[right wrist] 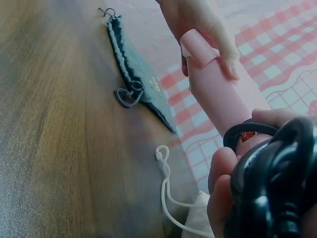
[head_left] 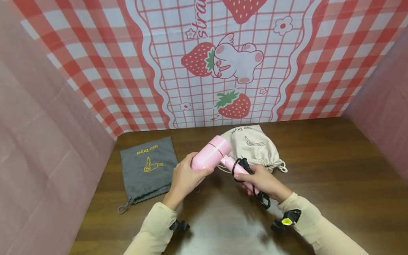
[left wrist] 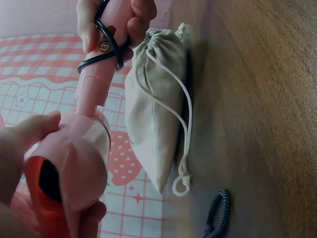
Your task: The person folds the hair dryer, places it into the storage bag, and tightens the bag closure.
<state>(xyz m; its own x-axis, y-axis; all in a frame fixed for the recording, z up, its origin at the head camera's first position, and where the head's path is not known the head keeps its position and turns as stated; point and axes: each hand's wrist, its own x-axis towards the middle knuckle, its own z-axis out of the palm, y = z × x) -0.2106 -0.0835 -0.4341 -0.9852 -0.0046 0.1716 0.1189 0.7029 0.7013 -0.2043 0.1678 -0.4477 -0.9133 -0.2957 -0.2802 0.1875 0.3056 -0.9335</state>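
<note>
A pink hair dryer (head_left: 208,155) is held up over the table between both hands. My left hand (head_left: 185,179) grips its barrel, thumb on one side and fingers on the other. With my right hand (head_left: 266,181) I hold the handle (left wrist: 101,74) together with the black cord (right wrist: 275,168) bundled against it. One loop of the cord goes round the handle, and the plug (head_left: 245,165) sits near the right fingers. Behind the dryer lies a cream drawstring bag (head_left: 253,145) printed "Hair Dryer", bulging in the left wrist view; its contents are hidden.
A flat grey drawstring bag (head_left: 150,170) with a yellow hair dryer print lies left on the wooden table (head_left: 335,173). A strawberry-patterned cloth (head_left: 209,99) hangs along the back edge, with pink cloth (head_left: 394,102) at both sides.
</note>
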